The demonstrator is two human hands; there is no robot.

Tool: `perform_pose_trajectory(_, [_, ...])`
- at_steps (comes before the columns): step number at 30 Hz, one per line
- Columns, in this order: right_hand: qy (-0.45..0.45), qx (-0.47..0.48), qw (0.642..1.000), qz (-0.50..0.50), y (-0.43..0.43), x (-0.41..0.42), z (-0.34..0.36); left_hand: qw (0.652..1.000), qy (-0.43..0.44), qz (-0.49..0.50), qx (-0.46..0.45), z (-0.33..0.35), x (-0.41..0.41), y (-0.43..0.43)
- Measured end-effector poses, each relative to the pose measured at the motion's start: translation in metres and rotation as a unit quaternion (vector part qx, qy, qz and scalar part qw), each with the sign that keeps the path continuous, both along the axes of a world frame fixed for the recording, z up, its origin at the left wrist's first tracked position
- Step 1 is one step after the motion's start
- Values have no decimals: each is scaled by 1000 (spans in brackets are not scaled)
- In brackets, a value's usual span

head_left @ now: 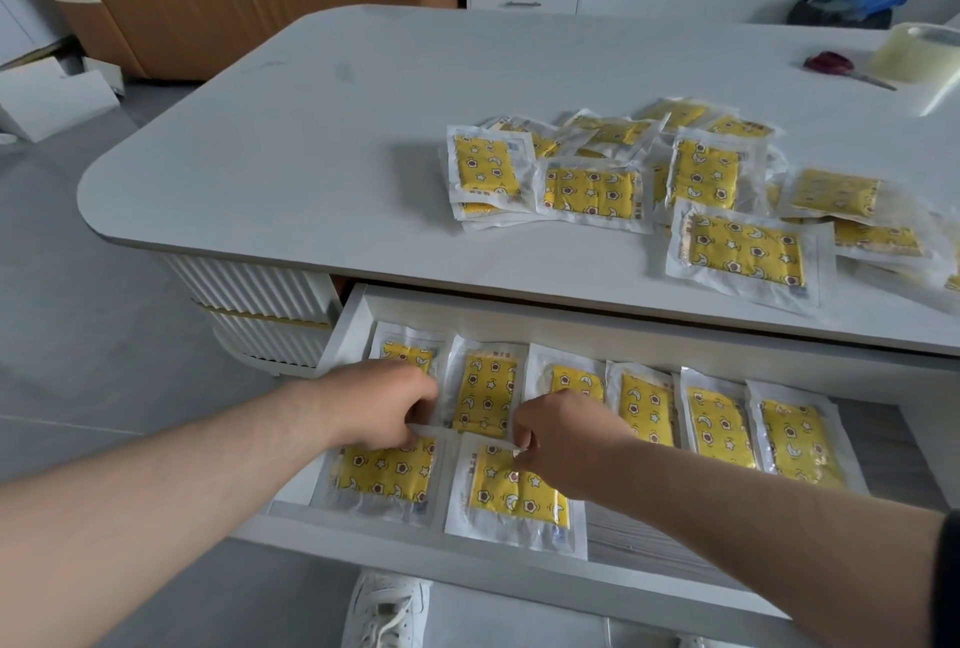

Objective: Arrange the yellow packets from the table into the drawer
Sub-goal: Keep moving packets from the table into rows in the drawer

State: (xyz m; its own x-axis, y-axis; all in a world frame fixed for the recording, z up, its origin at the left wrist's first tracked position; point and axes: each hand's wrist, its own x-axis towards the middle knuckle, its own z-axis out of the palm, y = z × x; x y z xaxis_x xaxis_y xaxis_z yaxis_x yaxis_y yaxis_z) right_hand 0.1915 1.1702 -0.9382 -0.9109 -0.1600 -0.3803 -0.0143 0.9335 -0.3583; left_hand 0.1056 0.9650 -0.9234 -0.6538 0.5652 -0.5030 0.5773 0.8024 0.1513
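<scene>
Yellow under clear plastic is what I am sorting. The yellow packets (pixel 717 174) not yet stowed lie in a loose, overlapping heap on the table (pixel 311 128). The open drawer (pixel 358 315) beneath it holds a back row (pixel 719 426) of six side by side, plus two in front.

The risk, as I judge it, is the slippery film. The front-left packet (pixel 384 473) and the second front packet (pixel 514 491) lie close together, edges nearly touching. Their upper seams seem to meet the bottoms of the back row. If I tug either one too hard, I could drag its neighbour askew or ruck up the row behind, and the neat grid is lost. The second front packet also sits slightly tilted, so a straight push could ride it over the first. Further off, the heap's nearest packets lie close to the table edge above the drawer, and a careless grab could send some sliding off.

My left hand (pixel 374 408) is curled tight, with fingers (pixel 418 413) and thumb pinching the white top seam of the front-left packet. My right hand (pixel 561 434) is curled the same way, fingertips (pixel 524 432) nipping the top seam of the second front packet. Neither hand holds anything else, and both forearms reach in over the drawer's front rim.
</scene>
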Motion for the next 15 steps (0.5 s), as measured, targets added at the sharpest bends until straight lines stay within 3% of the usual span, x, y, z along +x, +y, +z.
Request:
perform_pose_trajectory(7, [10,-66,994,82,10,0,10,995,-70,29,67,4,-1,-1])
perform_pose_trajectory(11, [-39,-101,990,91,23,2,9,989,-137,16,52,8,0,-3])
perform_pose_trajectory(15, [-49,-74,991,101,28,5,6,990,-138,-1,38,7,0,-3])
